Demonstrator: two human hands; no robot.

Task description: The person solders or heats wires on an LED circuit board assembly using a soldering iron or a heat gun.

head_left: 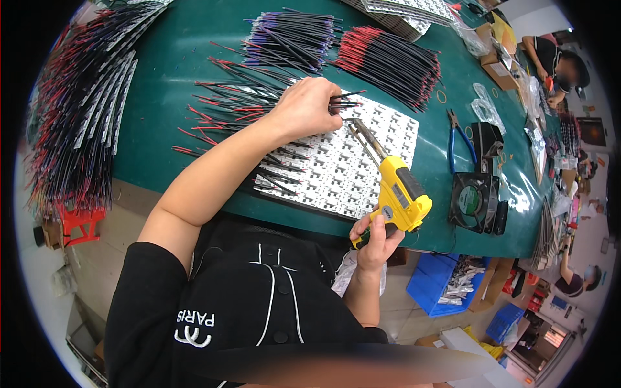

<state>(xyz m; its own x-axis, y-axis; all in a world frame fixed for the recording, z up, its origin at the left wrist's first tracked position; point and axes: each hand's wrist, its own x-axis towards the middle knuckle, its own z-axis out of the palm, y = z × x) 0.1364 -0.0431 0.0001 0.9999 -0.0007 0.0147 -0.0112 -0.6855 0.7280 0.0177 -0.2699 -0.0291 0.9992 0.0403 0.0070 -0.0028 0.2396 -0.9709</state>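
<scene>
My right hand (377, 242) is wrapped round the handle of a yellow and black soldering gun (402, 193). Its metal tip points up and left, close to the fingers of my left hand (309, 107). That hand is closed in a pinch on thin black wires (349, 102), whose ends stick out to the right of the fingers. Below both lies a white panel of small circuit boards (343, 168). Rows of black wires with red ends (213, 123) stand out from its left part, partly hidden by my left forearm. Whether the tip touches a board I cannot make out.
Bundles of black-and-purple wires (291, 39) and black-and-red wires (391, 64) lie behind the panel. Wired boards (84, 110) are piled at the left. Blue-handled pliers (453, 145) and a small fan (474, 202) sit at the right. Other people work farther right.
</scene>
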